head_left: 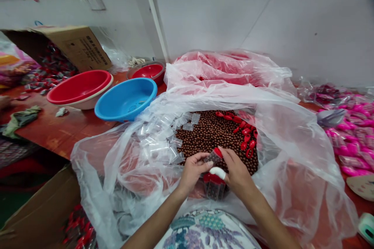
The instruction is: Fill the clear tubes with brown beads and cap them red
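Between my two hands is a small clear container with a red cap (216,154), filled with dark beads. My left hand (191,169) is closed on the container's clear body. At its red end are the fingers of my right hand (235,167), whose thumb wears a white cover. Just below, several filled containers with red caps (214,188) stand close together. Brown round beads (201,136) spread out behind my hands on a plastic sheet. Loose red caps (247,136) lie on the beads at the right, and clear, unfilled containers (159,140) are heaped at the left.
A blue basin (125,99) and a red basin (80,85) stand at the left. Behind them, a cardboard box (78,46) spills red-capped containers. A plastic bag of red pieces (228,66) lies at the back. Pink packets (356,132) are piled at the right.
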The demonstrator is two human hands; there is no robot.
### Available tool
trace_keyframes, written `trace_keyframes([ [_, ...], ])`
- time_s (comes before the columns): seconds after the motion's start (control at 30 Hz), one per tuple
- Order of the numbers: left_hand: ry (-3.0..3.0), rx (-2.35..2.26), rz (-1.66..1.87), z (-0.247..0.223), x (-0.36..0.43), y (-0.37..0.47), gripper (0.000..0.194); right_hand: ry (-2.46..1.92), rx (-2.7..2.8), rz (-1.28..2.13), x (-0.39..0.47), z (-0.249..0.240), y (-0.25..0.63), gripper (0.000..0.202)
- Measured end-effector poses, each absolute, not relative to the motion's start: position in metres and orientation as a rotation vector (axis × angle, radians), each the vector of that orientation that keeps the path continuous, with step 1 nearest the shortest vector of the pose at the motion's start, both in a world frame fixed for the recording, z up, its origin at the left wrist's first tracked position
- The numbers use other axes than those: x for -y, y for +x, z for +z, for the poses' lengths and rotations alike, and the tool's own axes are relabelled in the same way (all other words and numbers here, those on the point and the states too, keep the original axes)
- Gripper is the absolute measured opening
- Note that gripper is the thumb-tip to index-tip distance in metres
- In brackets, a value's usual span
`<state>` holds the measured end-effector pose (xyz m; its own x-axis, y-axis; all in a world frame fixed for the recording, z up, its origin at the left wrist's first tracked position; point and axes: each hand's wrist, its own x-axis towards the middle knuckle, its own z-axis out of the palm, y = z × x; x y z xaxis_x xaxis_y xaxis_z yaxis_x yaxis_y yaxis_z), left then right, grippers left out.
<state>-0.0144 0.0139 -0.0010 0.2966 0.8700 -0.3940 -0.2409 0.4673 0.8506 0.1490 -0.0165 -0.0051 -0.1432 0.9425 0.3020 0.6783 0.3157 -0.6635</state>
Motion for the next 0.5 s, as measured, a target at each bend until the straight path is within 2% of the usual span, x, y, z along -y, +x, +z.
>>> trace_keyframes([
  [0.07,0.746,-0.969,0.855,-0.002,-0.010,-0.012,0.036,-1.403,1.989,0.368,0.017,-0.011,0.147,0.071],
  [0.1,0.736,-0.949,0.856,-0.004,-0.008,-0.011,0.034,-1.391,2.018,0.328,0.017,-0.013,0.146,0.072],
  [0.5,0.746,-0.874,0.818,0.000,-0.004,-0.005,0.035,-1.376,2.060,0.476,0.016,-0.003,0.150,0.062],
])
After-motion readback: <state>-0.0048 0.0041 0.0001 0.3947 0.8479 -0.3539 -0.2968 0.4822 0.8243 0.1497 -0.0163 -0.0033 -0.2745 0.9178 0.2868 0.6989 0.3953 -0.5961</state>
